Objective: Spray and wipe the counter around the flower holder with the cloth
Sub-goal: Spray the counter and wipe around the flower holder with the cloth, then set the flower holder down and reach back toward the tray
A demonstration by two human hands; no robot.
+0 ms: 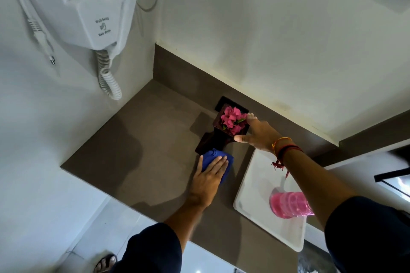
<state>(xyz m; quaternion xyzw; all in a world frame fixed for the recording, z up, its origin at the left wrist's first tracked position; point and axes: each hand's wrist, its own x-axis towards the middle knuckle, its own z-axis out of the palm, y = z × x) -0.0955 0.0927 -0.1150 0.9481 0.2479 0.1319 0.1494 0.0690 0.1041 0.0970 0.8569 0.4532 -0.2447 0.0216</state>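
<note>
A dark wooden flower holder (218,137) with pink flowers (233,120) stands near the back of the brown counter (137,153). My right hand (257,133) grips the holder's top right edge, thumb and fingers around it. A folded blue cloth (213,157) lies on the counter just in front of the holder's base. My left hand (210,179) presses flat on the cloth, fingers spread. No spray bottle is in view.
A white tray (255,184) lies to the right on the counter with a pink ribbed cup (290,205) on it. A white wall-hung hair dryer (95,6) with a coiled cord (108,80) hangs above the left side. White floor tiles and a sandalled foot (105,262) show below.
</note>
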